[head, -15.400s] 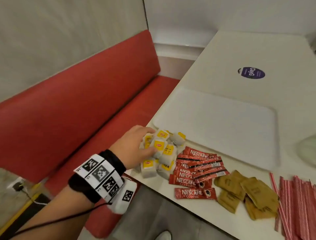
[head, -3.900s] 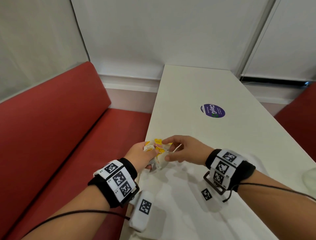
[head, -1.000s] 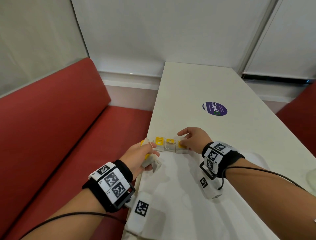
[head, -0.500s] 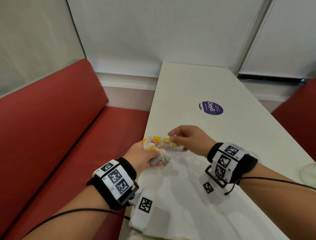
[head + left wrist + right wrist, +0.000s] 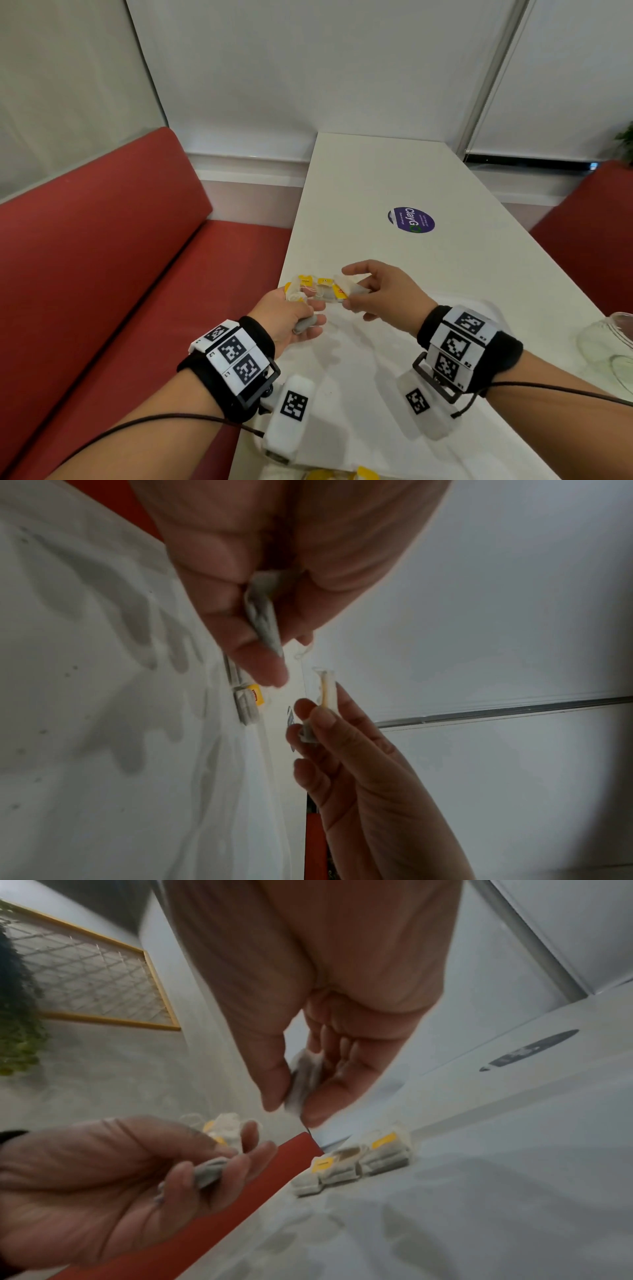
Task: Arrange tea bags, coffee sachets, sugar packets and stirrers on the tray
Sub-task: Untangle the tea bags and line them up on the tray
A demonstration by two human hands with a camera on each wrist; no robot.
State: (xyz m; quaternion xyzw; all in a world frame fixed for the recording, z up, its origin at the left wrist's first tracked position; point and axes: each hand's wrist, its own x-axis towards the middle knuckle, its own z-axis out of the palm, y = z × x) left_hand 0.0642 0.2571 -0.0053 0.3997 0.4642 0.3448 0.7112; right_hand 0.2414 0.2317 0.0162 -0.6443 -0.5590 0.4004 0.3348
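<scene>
A short row of yellow-tagged tea bags [image 5: 327, 292] [image 5: 352, 1161] [image 5: 248, 702] lies at the far left corner of the white tray [image 5: 342, 394]. My left hand [image 5: 308, 318] hovers beside that corner and grips a small bunch of tea bags [image 5: 297, 287] [image 5: 263, 620] [image 5: 209, 1172]. Just to its right, above the row, my right hand [image 5: 347, 287] pinches a single tea bag [image 5: 352, 287] [image 5: 303, 1083] [image 5: 325, 693] between thumb and fingers. Coffee sachets, sugar packets and stirrers are out of view.
The long white table [image 5: 376, 178] runs away from me with a purple round sticker [image 5: 411, 219]. A clear glass jar [image 5: 609, 342] stands at the right edge. A red bench [image 5: 102, 274] runs along the left. More yellow tags [image 5: 342, 474] peek in at the bottom edge.
A second ago my right hand pressed a tea bag into the row on the tray. It then went to my left hand and now holds another single tea bag.
</scene>
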